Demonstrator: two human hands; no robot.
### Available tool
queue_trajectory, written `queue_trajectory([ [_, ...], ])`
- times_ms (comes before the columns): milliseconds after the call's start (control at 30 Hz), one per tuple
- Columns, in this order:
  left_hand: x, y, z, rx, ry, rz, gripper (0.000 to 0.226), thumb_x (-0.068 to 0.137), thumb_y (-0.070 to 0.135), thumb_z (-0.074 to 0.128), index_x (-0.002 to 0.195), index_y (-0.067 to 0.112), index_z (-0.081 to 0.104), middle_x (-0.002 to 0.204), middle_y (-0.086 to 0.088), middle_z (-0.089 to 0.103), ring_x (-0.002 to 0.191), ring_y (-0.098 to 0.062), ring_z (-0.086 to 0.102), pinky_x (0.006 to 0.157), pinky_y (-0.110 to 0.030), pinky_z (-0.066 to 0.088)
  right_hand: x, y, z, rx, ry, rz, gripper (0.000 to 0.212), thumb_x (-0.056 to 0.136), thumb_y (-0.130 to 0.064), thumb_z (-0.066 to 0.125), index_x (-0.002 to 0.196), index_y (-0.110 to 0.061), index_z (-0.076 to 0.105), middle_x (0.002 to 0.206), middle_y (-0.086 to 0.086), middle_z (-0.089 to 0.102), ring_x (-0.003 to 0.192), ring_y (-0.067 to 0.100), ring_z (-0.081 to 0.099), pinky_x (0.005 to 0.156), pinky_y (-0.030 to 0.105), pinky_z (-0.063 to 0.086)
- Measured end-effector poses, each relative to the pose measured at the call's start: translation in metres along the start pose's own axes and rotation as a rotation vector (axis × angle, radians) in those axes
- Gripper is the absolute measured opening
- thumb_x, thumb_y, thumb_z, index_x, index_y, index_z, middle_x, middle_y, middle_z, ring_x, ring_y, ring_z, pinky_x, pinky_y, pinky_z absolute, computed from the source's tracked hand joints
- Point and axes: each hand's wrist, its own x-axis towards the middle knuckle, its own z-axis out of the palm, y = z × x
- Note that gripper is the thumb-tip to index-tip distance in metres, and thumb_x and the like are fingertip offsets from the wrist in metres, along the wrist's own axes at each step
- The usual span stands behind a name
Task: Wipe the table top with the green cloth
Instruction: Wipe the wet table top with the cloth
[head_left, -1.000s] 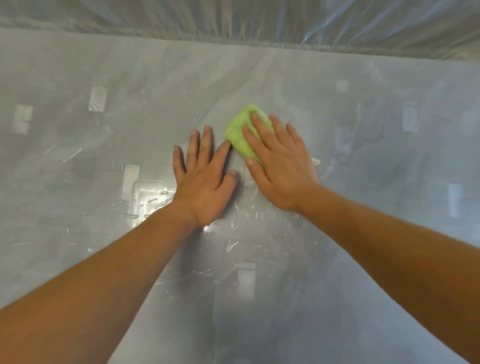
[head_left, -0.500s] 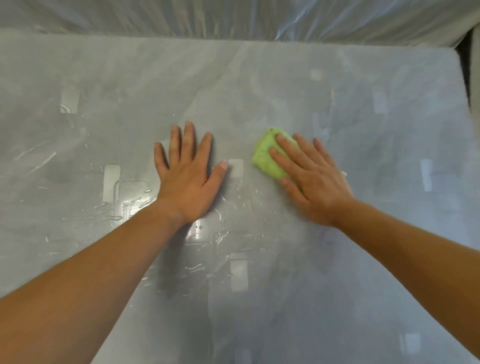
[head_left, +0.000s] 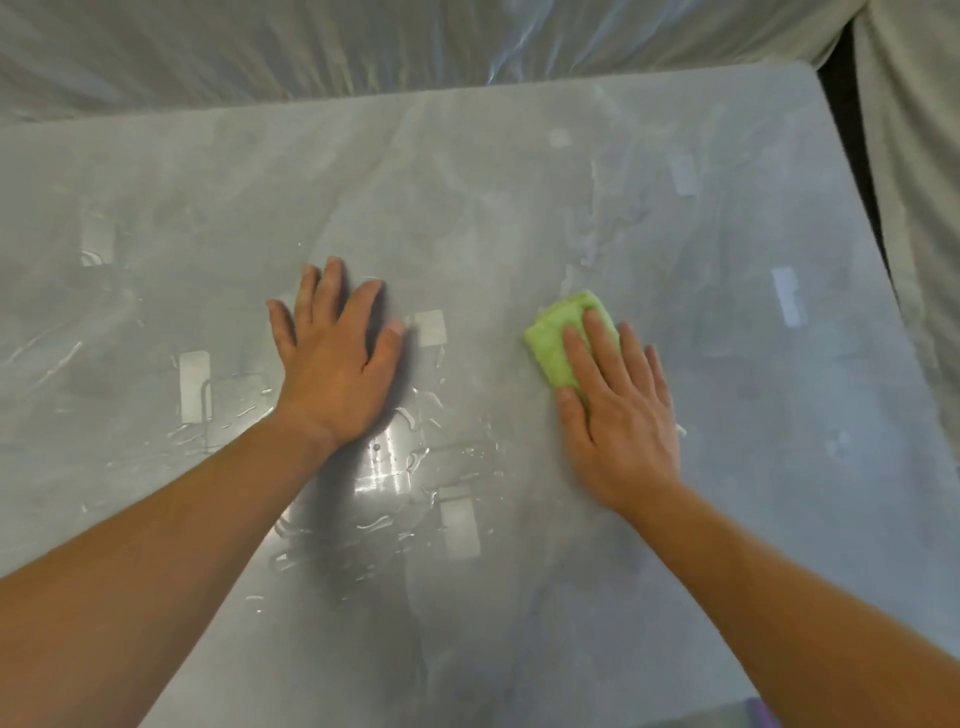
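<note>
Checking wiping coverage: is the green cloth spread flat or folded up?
Folded: the green cloth is a small, thick pad with rounded edges, pressed under the flat right hand.

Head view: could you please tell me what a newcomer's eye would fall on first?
The bright green cloth stands out against the grey table top, right of centre, pressed down under the straight fingers of the right hand. The left hand lies flat, palm down, near the middle of the table, apart from the cloth. Water droplets glisten on the surface between the two forearms.
</note>
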Motion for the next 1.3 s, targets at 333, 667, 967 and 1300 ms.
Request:
queue_trajectory([
  [333,-0.105,0.004,0.010,0.036,-0.041,0.032,0.060,0.101,0.051,0.022,0.153,0.023,0.034,0.167,-0.011,0.006,0.154,-0.022,-0.011,0.122,-0.046,-0.010,0.016,-0.058,0.015,-0.046,-0.044,-0.281,0.059,0.103,-0.045,0.027,0.159,-0.026,0.025,0.169,-0.001,0.013,0.155,0.034,0.013,0.124,0.052,0.012],
  [667,-0.115,0.008,0.010,0.012,-0.043,-0.010,0.060,0.098,0.050,0.025,0.153,0.026,0.033,0.167,-0.009,0.005,0.154,-0.022,-0.008,0.122,-0.046,-0.011,-0.009,-0.059,0.019,-0.083,-0.113,-0.556,0.057,0.106,-0.045,0.022,0.160,-0.027,0.022,0.170,-0.002,0.011,0.156,0.031,0.007,0.126,0.050,0.010],
  [967,-0.154,0.020,0.021,0.048,-0.011,-0.043,0.063,0.097,0.051,0.020,0.150,0.024,0.039,0.167,-0.011,0.011,0.154,-0.026,-0.002,0.122,-0.050,-0.006,-0.004,-0.049,0.014,-0.031,-0.064,-0.328,0.060,0.105,-0.046,0.023,0.161,-0.025,0.018,0.170,0.000,0.005,0.155,0.033,0.004,0.125,0.051,0.006],
  [1300,-0.171,0.018,0.046,0.160,-0.085,-0.050,0.069,0.096,0.062,0.010,0.159,0.036,0.002,0.166,0.000,-0.020,0.148,-0.017,-0.029,0.112,-0.039,-0.030,-0.032,0.019,0.003,-0.030,-0.036,-0.202,0.058,0.104,-0.042,0.027,0.159,-0.026,0.023,0.169,0.000,0.012,0.154,0.035,0.012,0.125,0.048,0.007],
])
